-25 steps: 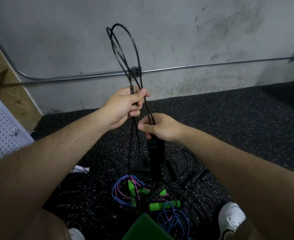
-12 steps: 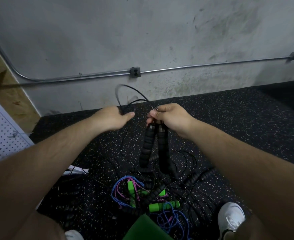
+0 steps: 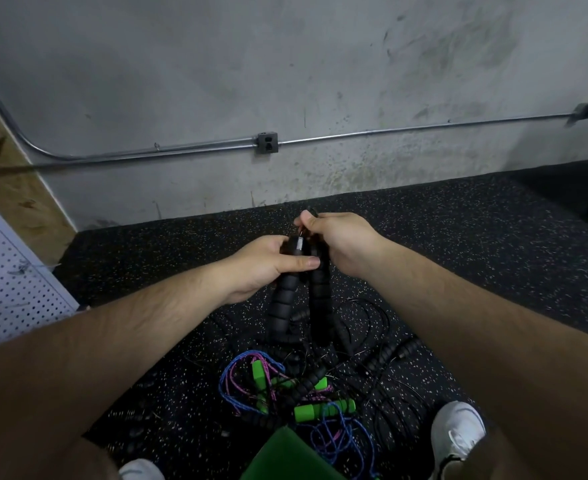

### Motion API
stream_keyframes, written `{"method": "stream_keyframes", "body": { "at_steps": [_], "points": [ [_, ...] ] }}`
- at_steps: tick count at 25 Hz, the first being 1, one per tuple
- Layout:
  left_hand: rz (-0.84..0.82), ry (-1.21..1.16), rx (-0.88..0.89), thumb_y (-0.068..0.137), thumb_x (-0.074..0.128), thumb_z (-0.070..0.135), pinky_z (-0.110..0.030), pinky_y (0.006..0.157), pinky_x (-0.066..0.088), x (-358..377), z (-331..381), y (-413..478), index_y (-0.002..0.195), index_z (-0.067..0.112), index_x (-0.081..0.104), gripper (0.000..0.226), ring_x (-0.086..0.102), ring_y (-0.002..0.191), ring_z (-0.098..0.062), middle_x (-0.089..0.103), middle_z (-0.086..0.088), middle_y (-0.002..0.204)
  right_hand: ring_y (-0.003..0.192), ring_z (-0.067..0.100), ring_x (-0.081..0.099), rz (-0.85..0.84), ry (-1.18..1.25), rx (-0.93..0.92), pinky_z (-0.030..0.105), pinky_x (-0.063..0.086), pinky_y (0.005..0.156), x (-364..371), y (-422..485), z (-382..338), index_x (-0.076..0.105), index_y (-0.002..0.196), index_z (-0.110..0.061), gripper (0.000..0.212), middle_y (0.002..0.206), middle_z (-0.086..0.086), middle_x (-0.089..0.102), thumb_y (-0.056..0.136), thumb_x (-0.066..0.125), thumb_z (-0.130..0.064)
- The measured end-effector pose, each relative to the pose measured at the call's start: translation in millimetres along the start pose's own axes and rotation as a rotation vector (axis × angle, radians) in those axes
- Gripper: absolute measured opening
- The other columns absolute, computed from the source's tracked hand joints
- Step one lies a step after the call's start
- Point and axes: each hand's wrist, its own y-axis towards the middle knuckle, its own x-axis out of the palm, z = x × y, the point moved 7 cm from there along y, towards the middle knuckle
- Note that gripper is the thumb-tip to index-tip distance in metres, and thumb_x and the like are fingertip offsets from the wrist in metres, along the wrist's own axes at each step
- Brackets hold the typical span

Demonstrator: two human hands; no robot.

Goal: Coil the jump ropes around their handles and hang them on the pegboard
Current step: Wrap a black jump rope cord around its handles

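Two black ribbed foam handles (image 3: 301, 306) of one jump rope hang side by side in front of me. My left hand (image 3: 268, 265) grips the top of the left handle, thumb laid across both. My right hand (image 3: 334, 237) grips the top of the right handle and pinches the thin black cord at its end. Below lies a tangled pile of jump ropes (image 3: 296, 389) on the floor: green handles, blue and pink cords, more black handles and black cord. The white pegboard (image 3: 5, 282) leans at the left edge.
A speckled black rubber floor (image 3: 459, 258) meets a grey concrete wall (image 3: 285, 64) with a metal conduit and an outlet box (image 3: 267, 143). My white shoes (image 3: 457, 434) flank the pile. A green object (image 3: 285, 459) sits at the bottom centre. Wood panelling stands at the far left.
The tall black cord loop held up against the wall has come down and is out of sight. My left hand moved from the cord onto the handle tops beside my right hand.
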Motion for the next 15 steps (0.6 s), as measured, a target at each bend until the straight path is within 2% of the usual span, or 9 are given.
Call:
{"method": "stream_keyframes", "body": {
  "at_steps": [2, 4, 6, 8, 10, 11, 13, 15],
  "points": [
    [0.059, 0.071, -0.006, 0.088, 0.076, 0.020, -0.030, 0.096, 0.047, -1.2, -0.2, -1.3, 0.106, 0.006, 0.073, 0.023, 0.069, 0.100, -0.017, 0.075, -0.011, 0.110, 0.094, 0.023, 0.065, 0.077, -0.026, 0.050, 0.042, 0.054, 0.099, -4.6, 3.4, 6.1, 0.069, 0.098, 0.002, 0.035, 0.091, 0.007, 0.069, 0.095, 0.068, -0.033],
    [0.150, 0.054, 0.002, 0.090, 0.075, 0.023, -0.031, 0.091, 0.049, -7.9, 0.5, -0.4, 0.102, 0.009, 0.074, 0.018, 0.068, 0.094, -0.016, 0.077, -0.006, 0.103, 0.110, 0.028, 0.064, 0.095, -0.145, 0.083, 0.045, 0.048, 0.105, -8.2, 3.3, 7.6, 0.066, 0.114, -0.002, 0.049, 0.114, 0.011, 0.069, 0.090, 0.068, -0.045],
    [0.272, -0.018, 0.000, 0.091, 0.074, 0.020, -0.032, 0.087, 0.051, -19.9, 0.7, 0.7, 0.099, 0.012, 0.075, 0.012, 0.069, 0.092, -0.019, 0.077, -0.003, 0.096, 0.112, 0.027, 0.061, -0.024, -0.383, 0.073, 0.040, 0.049, 0.095, -2.8, -7.1, 7.6, 0.063, 0.121, -0.010, 0.048, 0.117, 0.007, 0.067, 0.084, 0.067, -0.042],
    [0.366, -0.167, -0.036, 0.092, 0.073, 0.017, -0.037, 0.092, 0.055, -29.0, -2.4, 1.7, 0.103, 0.011, 0.074, 0.013, 0.071, 0.103, -0.028, 0.077, -0.009, 0.102, 0.110, 0.023, 0.059, -0.143, -0.654, 0.086, 0.033, 0.048, 0.081, 6.3, -27.3, 17.1, 0.051, 0.131, -0.017, 0.065, 0.118, 0.002, 0.062, 0.075, 0.072, -0.043],
    [0.395, -0.357, -0.091, 0.093, 0.071, 0.015, -0.044, 0.102, 0.053, -25.0, -6.0, 1.8, 0.111, 0.010, 0.070, 0.019, 0.068, 0.112, -0.032, 0.075, -0.013, 0.110, 0.111, 0.020, 0.058, -0.165, -0.904, 0.047, 0.033, 0.050, 0.086, 17.0, -46.7, 27.7, 0.035, 0.139, -0.019, 0.093, 0.124, -0.001, 0.056, 0.067, 0.080, -0.056],
    [0.378, -0.445, -0.113, 0.093, 0.070, 0.014, -0.046, 0.105, 0.051, -19.2, -7.4, 2.5, 0.115, 0.010, 0.068, 0.022, 0.068, 0.113, -0.031, 0.074, -0.013, 0.113, 0.113, 0.020, 0.057, -0.130, -1.017, -0.012, 0.035, 0.051, 0.089, 21.4, -50.0, 30.9, 0.031, 0.139, -0.018, 0.099, 0.125, 0.000, 0.052, 0.066, 0.082, -0.062],
    [0.322, -0.546, -0.134, 0.095, 0.068, 0.015, -0.045, 0.110, 0.046, -10.2, -9.5, 4.1, 0.124, 0.012, 0.062, 0.030, 0.066, 0.117, -0.027, 0.071, -0.013, 0.121, 0.110, 0.024, 0.059, -0.019, -1.125, -0.141, 0.039, 0.052, 0.088, 23.4, -48.7, 29.4, 0.033, 0.131, -0.014, 0.088, 0.121, 0.004, 0.052, 0.071, 0.081, -0.055],
    [0.227, -0.421, -0.173, 0.097, 0.065, 0.031, -0.044, 0.113, 0.044, -8.5, -10.0, -0.9, 0.126, 0.013, 0.060, 0.034, 0.065, 0.119, -0.023, 0.069, -0.011, 0.126, 0.101, 0.026, 0.062, 0.020, -1.149, -0.186, 0.041, 0.054, 0.081, 18.9, -47.2, 23.4, 0.035, 0.123, -0.014, 0.072, 0.115, 0.005, 0.055, 0.074, 0.079, -0.041]
  ]
}}
